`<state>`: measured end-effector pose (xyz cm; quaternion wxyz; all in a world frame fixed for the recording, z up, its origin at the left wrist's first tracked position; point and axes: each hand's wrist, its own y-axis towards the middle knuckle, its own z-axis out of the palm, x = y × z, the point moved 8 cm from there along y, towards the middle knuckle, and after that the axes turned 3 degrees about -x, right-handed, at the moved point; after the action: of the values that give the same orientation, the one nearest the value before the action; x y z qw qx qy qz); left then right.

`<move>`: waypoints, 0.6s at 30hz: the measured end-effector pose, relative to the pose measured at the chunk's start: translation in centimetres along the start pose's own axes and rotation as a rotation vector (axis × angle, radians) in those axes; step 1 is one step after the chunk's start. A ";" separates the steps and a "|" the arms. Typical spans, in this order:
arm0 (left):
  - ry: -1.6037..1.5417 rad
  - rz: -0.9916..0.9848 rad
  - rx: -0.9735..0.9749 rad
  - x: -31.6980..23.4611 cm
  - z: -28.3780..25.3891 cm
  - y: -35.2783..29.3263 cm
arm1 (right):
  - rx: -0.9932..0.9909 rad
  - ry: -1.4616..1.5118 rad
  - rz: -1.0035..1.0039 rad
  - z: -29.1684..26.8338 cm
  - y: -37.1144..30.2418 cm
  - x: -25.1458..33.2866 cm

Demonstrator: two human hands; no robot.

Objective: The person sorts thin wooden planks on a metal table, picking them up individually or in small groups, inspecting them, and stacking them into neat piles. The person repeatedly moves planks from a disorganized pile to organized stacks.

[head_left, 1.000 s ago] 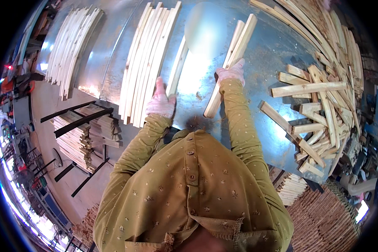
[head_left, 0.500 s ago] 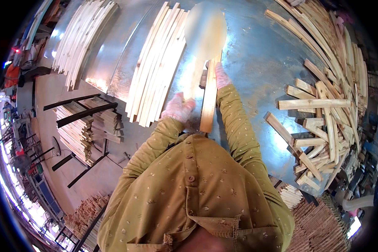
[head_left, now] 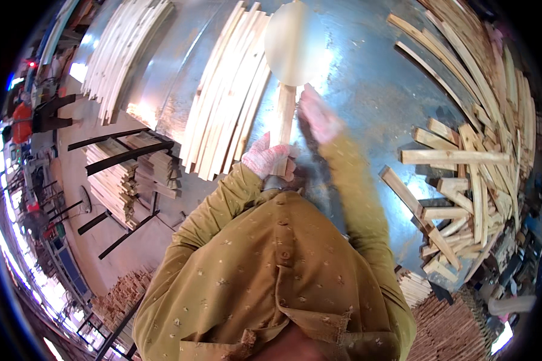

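Note:
A pale wooden strip (head_left: 285,117) lies lengthwise in front of my body. My left hand (head_left: 268,157), in a whitish-pink glove, is closed around its near end, with the fingers wrapped over it. My right hand (head_left: 320,114), gloved too and smeared a little by motion, is just right of the strip, its fingers stretched out and holding nothing I can see. A blurred oval patch hides the strip's far part. Left of my hands, a row of long pale strips (head_left: 226,90) lies side by side on the metal table (head_left: 361,78).
Short and long wooden pieces (head_left: 464,174) lie in a jumbled pile at the right. Another row of strips (head_left: 123,54) is at the far left. Below it, a black metal rack (head_left: 123,159) holds stacked wood. A person in orange (head_left: 23,120) is at the left edge.
My right hand has come off a wooden strip's right side and moved slightly toward me. Two strips showed between my hands; now one does, with my left hand closed on its near end.

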<state>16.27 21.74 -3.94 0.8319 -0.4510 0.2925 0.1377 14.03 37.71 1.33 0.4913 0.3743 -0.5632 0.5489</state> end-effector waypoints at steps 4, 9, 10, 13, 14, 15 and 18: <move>-0.354 -0.098 0.025 -0.7 -0.6 0.0 | -0.006 -1.231 0.320 -11.9 -7.1 -3.5; -0.134 -0.071 -0.103 0.3 -3.2 1.9 | -0.021 -1.657 0.362 -21.4 -16.8 -12.8; 0.028 -0.058 -0.163 0.9 -4.1 2.3 | -0.017 -1.636 0.463 -22.3 -17.2 -13.7; 0.885 0.065 -0.479 0.2 -7.4 1.3 | -0.147 -1.485 0.133 -21.5 -14.0 -10.9; 1.081 0.026 -0.506 -0.2 -7.4 0.4 | -0.236 -1.445 -0.022 -21.1 -13.3 -9.0; 1.276 -0.014 -0.534 -0.7 -7.2 -0.7 | -0.349 -1.466 -0.247 -20.7 -12.1 -6.6; 1.732 0.141 -0.714 -0.7 -7.5 -3.4 | -0.491 -1.300 -0.424 -17.2 -6.5 3.4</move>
<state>14.66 13.60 -4.38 0.1266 -0.6062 0.7768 -0.1143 21.92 54.28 4.79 0.2230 0.6048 -0.7637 -0.0340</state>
